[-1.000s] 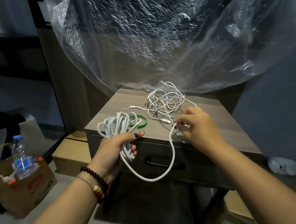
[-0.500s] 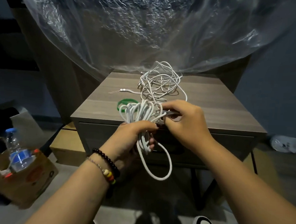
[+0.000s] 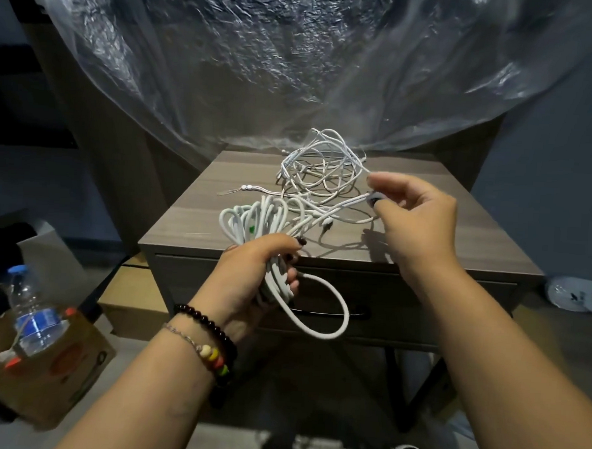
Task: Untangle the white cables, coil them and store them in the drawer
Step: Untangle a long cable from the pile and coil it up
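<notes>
Left hand [image 3: 251, 273] grips the coil [image 3: 264, 219], right hand [image 3: 415, 220] pinches its plug end; risk: pulling drags the tangle [image 3: 321, 167] off the table [image 3: 458, 239] or tightens knots.

You have one view only — a wide-angle camera on your head, looking forward and down, close over your left hand [image 3: 254, 273] and right hand [image 3: 415, 220] (edges bowed), facing the nightstand [image 3: 191, 225] — plastic sheeting [image 3: 262, 61] behind.

Matt grey wood-grain nightstand [image 3: 424, 231] carries smooth white rubbery cables [image 3: 321, 170]; behind the nightstand, crinkled glossy clear plastic sheeting [image 3: 278, 69] hangs.
</notes>
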Tool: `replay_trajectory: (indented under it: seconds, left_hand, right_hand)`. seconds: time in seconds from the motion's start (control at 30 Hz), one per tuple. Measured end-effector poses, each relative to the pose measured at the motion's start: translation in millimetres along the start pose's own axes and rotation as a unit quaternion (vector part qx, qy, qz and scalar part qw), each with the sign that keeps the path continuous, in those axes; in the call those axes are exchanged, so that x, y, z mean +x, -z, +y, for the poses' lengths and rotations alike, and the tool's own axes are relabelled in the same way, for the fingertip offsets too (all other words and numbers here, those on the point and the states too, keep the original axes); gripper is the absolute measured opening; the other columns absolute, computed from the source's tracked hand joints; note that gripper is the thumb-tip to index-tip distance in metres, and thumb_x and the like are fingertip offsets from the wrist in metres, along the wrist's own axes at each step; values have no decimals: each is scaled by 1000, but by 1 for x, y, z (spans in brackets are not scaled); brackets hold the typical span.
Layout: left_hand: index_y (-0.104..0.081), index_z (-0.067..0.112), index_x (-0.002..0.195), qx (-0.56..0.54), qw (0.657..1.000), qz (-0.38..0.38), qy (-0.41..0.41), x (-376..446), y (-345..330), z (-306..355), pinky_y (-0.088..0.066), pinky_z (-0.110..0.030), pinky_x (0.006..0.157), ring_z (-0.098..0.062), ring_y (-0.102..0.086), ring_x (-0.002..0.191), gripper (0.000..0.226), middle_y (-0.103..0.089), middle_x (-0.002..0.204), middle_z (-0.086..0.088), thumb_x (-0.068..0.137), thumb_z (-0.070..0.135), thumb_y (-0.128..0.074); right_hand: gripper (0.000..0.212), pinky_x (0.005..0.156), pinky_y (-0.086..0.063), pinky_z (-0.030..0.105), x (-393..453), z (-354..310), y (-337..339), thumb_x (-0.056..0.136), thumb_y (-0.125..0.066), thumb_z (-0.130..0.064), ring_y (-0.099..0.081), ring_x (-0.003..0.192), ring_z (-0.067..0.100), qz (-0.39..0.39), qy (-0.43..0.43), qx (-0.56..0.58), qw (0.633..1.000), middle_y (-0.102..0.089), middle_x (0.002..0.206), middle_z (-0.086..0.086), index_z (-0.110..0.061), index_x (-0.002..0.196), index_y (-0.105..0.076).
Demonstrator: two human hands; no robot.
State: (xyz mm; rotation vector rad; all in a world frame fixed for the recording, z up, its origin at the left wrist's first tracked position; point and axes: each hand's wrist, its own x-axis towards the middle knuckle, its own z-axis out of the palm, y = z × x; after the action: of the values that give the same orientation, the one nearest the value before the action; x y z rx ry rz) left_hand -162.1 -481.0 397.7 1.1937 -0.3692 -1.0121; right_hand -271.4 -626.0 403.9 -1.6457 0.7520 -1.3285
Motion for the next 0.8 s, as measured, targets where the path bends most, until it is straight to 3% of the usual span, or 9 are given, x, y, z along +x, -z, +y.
replay_trajectory:
  seconds: [0.1, 0.27, 0.37, 0.47, 0.57, 0.63, 0.8]
  left_hand:
    - [-61, 6, 79, -8, 1000, 9, -5, 0, 5, 3, -45, -20, 43, -11, -48, 44, 2, -52, 62, -5, 82, 7, -61]
    - [-58, 8, 74, -23, 999, 13, -38, -1, 13, 12, -45, -19, 43, -10, -48, 44, 9, -50, 63, -6, 83, 6, -59]
    - [-57, 9, 75, -20, 998, 13, -54, -3, 17, 15, -44, -20, 43, -11, -46, 46, 9, -48, 64, -5, 83, 7, -58]
    - [-56, 9, 73, -25, 998, 24, -59, -4, 17, 15, -43, -20, 43, -10, -45, 45, 11, -47, 63, -5, 84, 6, -58]
    - [-55, 8, 75, -47, 996, 38, -67, -4, 17, 18, -41, -18, 42, -10, -44, 43, 11, -44, 62, -5, 86, 5, -56]
    - [-54, 8, 77, -67, 994, 50, -76, -4, 19, 22, -41, -17, 40, -9, -44, 41, 10, -43, 61, -4, 87, 5, -54]
    - [-54, 8, 80, -70, 993, 67, -74, -3, 27, 23, -43, -17, 40, -8, -46, 41, 7, -44, 60, -4, 87, 6, -55]
  right_hand:
    - [40, 81, -53, 17, 2, 0, -2, 81, -62, 10, -67, 92, 6, 10, -14, 13, 1000, -72, 98, -5, -25, 98, -72]
    - [31, 73, -45, 2, -1, -6, 0, 78, -64, 6, -59, 89, 6, 59, 184, -172, 966, -62, 100, -4, -14, 102, -72]
    - [27, 70, -43, 0, -2, -2, 3, 78, -64, 4, -58, 78, 6, 45, 209, -217, 953, -59, 97, -5, -11, 100, -72]
    - [22, 71, -51, 10, -4, -4, 0, 82, -63, 0, -65, 76, 10, 41, 146, -200, 968, -63, 96, -7, -14, 97, -71]
    - [11, 63, -57, 25, -3, -13, -5, 90, -60, -5, -72, 69, 17, 13, -55, -15, 998, -70, 79, 5, -13, 90, -67]
    - [13, 59, -58, 26, -4, -20, -6, 96, -53, -7, -70, 65, 21, -27, -152, 99, 983, -64, 64, 6, -8, 88, -64]
    - [23, 50, -53, 25, -1, -24, 3, 98, -51, -16, -49, 46, 14, -60, -184, 71, 978, -46, 53, 3, -3, 94, -70]
